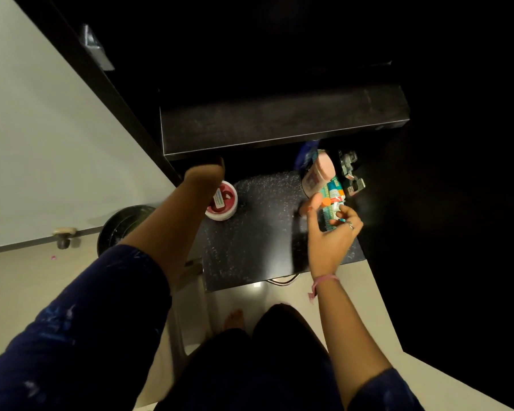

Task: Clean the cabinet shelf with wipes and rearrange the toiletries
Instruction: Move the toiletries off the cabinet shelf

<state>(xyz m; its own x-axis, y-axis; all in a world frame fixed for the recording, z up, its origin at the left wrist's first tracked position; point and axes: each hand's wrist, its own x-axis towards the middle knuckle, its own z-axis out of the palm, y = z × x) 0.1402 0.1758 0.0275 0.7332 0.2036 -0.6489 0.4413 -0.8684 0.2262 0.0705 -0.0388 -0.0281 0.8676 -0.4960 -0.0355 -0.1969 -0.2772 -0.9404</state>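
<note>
Right hand (331,232), centre right of frame: thumb and curled fingers pinch a small bundle of toiletries, namely a teal comb (327,215) and a small white-and-orange tube (337,203). Bundle lies at the fingertips, not in the palm. A pink-capped white bottle (316,176) leans just above the thumb, touching or nearly touching it; cannot tell whether the hand bears its weight.

Left hand (208,173): reaches up toward the underside of the dark upper shelf (279,126), centre of frame. Fingers are hidden in shadow under the shelf edge, so cannot tell whether they are spread or closed, nor whether they hold a wipe.

Lower shelf (255,232): dark, speckled surface, mostly bare through the middle. Round red-lidded jar (222,200) sits at its left edge, just beside the left wrist. A blue item (304,155) stands behind the bottle, too dark to identify. Metal door hinge (350,173) is right of the group.

Judgement: items are gathered to the right edge to keep the middle free for wiping or to regroup them; the fingertip pinch suits setting small things down together. No wipe visible in frame.
</note>
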